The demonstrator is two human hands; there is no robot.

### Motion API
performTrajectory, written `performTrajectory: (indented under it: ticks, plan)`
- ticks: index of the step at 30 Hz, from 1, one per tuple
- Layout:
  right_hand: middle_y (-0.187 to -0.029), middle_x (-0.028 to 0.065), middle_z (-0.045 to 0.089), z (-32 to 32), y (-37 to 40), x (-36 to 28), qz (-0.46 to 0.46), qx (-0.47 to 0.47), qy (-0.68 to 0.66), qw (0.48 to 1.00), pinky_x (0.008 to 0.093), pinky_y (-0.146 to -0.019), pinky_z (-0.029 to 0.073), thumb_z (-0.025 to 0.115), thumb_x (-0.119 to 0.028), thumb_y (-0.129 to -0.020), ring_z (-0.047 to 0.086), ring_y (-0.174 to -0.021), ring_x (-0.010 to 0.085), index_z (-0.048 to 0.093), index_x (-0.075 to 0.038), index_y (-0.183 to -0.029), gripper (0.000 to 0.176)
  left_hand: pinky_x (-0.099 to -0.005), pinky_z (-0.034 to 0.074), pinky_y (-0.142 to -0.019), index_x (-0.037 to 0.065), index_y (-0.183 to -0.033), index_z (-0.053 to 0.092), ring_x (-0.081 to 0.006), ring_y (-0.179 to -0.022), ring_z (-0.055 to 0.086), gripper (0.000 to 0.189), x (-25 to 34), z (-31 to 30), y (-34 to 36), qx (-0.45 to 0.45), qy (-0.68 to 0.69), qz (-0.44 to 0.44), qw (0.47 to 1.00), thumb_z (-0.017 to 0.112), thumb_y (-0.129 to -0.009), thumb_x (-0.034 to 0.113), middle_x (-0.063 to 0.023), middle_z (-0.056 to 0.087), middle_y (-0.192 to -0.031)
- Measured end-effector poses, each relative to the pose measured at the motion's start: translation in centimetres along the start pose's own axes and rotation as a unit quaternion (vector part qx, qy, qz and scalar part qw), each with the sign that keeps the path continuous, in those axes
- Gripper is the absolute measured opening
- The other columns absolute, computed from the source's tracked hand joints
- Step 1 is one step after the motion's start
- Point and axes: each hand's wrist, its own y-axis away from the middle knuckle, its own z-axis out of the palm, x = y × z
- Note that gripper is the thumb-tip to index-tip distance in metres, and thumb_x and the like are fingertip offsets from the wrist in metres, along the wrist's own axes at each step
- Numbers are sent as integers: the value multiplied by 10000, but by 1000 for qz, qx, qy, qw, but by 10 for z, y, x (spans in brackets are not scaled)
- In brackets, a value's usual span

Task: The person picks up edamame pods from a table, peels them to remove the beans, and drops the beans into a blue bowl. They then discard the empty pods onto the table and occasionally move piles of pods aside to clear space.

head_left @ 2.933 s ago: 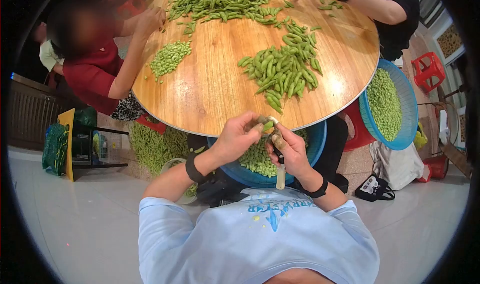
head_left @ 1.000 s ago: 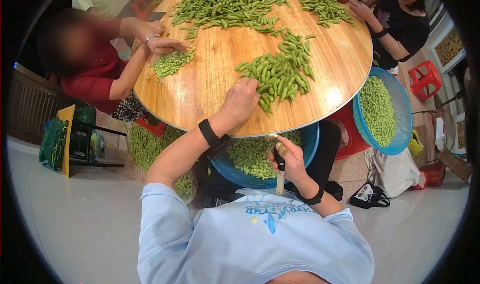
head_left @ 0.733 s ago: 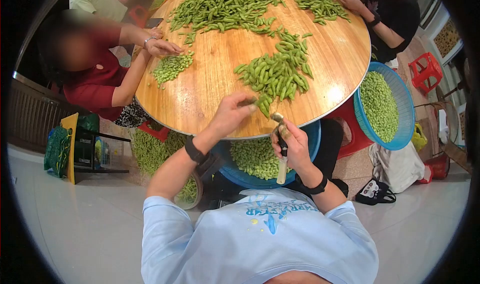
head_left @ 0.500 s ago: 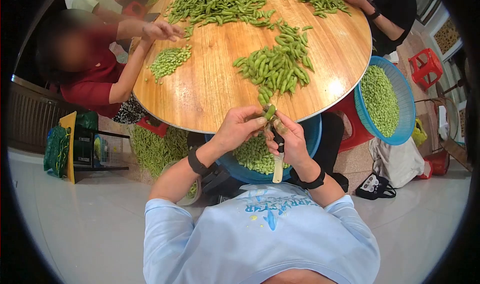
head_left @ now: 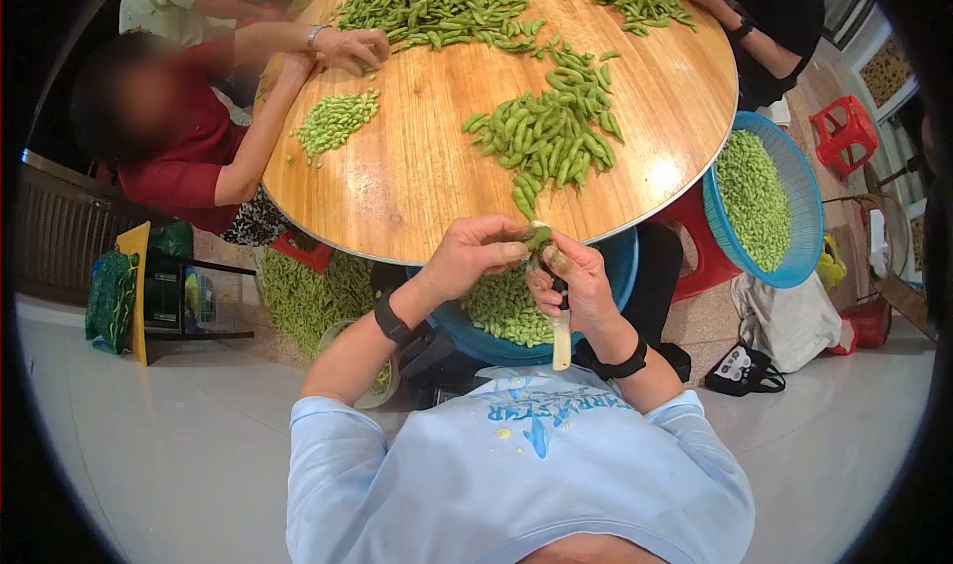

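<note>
Over the basin, at the near table edge, my left hand [head_left: 481,256] pinches a green soybean pod [head_left: 537,234] between thumb and fingers. My right hand [head_left: 579,281] is closed around a small tool with a black and cream handle [head_left: 561,338], its cream end pointing down toward me. The tool's working end is hidden among the fingers. The right thumb and forefinger meet the pod too. Below both hands is a blue basin [head_left: 627,266] of shelled green beans [head_left: 504,308]. A pile of unshelled pods [head_left: 551,132] lies on the table just beyond.
The round wooden table [head_left: 417,157] carries more pods [head_left: 437,3] and a small heap of beans [head_left: 338,122]. Co-workers sit at left and upper right. A blue basket of beans [head_left: 754,202] stands right, near a red stool [head_left: 844,135]. Discarded shells [head_left: 318,301] cover the floor at left.
The pod between my hands has dropped slightly and tilted, and the tool's handle has swung a little right. The co-worker's hand at left has moved right, down onto the table near the pods.
</note>
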Motion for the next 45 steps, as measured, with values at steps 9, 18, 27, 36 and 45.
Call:
performTrajectory:
  ticks: [9, 18, 27, 36, 45]
  plan:
    - [-688, 28, 422, -11, 2, -1, 91, 42, -141, 985, 189, -375, 299, 508, -176, -957, 366, -506, 75, 507, -58, -1023, 135, -317, 471, -580, -41, -1052, 597, -205, -643, 587, 212, 5, 11, 0, 12, -258, 88, 962, 562, -907, 110, -95, 608, -752]
    - [-689, 22, 420, 4, 6, 6, 114, 73, -114, 984, 202, -366, 292, 488, -198, -962, 354, -465, 71, 496, -93, -1062, 145, -383, 464, -551, -37, -872, 566, -326, -646, 566, 129, 5, 25, 24, 70, -619, 326, 711, 592, -830, 82, -148, 516, -750]
    - [-708, 22, 534, -7, 11, 20, -104, 91, 309, 941, 208, -404, 351, 503, -71, -937, 428, -470, 70, 542, -19, -1159, 231, -436, 468, -651, -36, -944, 560, -391, -758, 590, 149, -22, 39, 26, 112, -401, 209, 885, 510, -910, 100, -214, 566, -793]
    - [-898, 167, 549, -10, 6, 14, -322, 41, 624, 711, 336, -621, 470, 587, 55, -725, 573, -725, 274, 538, 46, -1085, 364, -448, 461, -658, -42, -938, 495, -407, -792, 568, 123, -32, 42, 41, 52, -445, 180, 876, 500, -865, 56, -213, 534, -838]
    - [-720, 158, 467, -2, 17, 14, -285, -11, 647, 707, 393, -530, 418, 567, 80, -681, 501, -595, 332, 517, 13, -866, 203, -470, 441, -608, -37, -784, 497, -420, -706, 563, 119, -39, 45, 45, 99, -410, 148, 895, 506, -816, 77, -243, 519, -707]
